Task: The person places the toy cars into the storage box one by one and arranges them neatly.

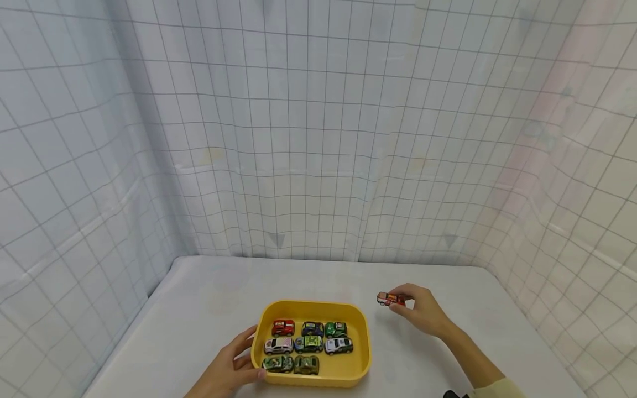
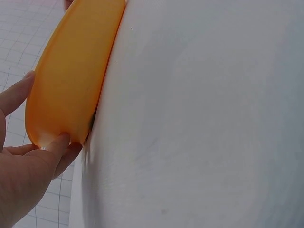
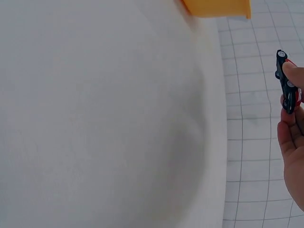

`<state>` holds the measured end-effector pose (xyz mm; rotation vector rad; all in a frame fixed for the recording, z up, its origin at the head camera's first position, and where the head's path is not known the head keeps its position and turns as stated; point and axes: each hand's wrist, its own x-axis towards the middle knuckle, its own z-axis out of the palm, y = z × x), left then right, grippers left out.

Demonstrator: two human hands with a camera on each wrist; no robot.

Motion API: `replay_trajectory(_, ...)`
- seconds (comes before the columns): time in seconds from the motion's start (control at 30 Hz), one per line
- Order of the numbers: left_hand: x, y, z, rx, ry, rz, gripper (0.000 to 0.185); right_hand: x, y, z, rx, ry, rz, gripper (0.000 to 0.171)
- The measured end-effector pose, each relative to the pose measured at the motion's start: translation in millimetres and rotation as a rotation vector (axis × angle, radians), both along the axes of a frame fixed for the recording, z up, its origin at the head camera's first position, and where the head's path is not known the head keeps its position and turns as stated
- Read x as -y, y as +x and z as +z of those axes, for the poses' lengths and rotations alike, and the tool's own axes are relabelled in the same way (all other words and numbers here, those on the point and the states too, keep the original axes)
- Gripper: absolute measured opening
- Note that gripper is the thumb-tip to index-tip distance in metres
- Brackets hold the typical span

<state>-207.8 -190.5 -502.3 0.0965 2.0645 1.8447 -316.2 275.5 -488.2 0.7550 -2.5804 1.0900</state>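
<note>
My right hand (image 1: 422,310) pinches a small orange, white and red toy car (image 1: 390,299) between thumb and fingers, to the right of a yellow tray (image 1: 369,345). From the right wrist view, the car's dark underside and wheels (image 3: 285,83) show, held up off the table. My left hand (image 1: 230,362) grips the tray's left side, the thumb at its near left corner and the fingers along the outer wall. Several toy cars stand in rows in the tray, among them a red car (image 1: 283,328), a green car (image 1: 335,329) and a camouflage car (image 1: 306,365).
A white-covered table (image 1: 224,293) lies under the tray. White curtains with a dark grid (image 1: 318,138) enclose the table at the back and both sides. The tray's near right part shows bare yellow floor (image 1: 340,367) beside the camouflage car.
</note>
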Motion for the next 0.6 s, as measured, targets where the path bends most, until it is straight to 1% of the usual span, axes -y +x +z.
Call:
replay_trajectory(0.13,0,-0.3,0.7,0.004,0.006,-0.001,0.101,8,6.2,4.0,-0.028,0.011,0.030,0.021)
replay_trajectory(0.33,0,0.4,1.1,0.002,0.004,-0.001,0.102,18,12.5,8.5,-0.026,0.024,0.070,0.020)
replay_trajectory(0.6,-1,1.3,2.2,0.002,-0.004,0.003,0.102,24,12.1,10.1,-0.017,0.042,0.110,0.022)
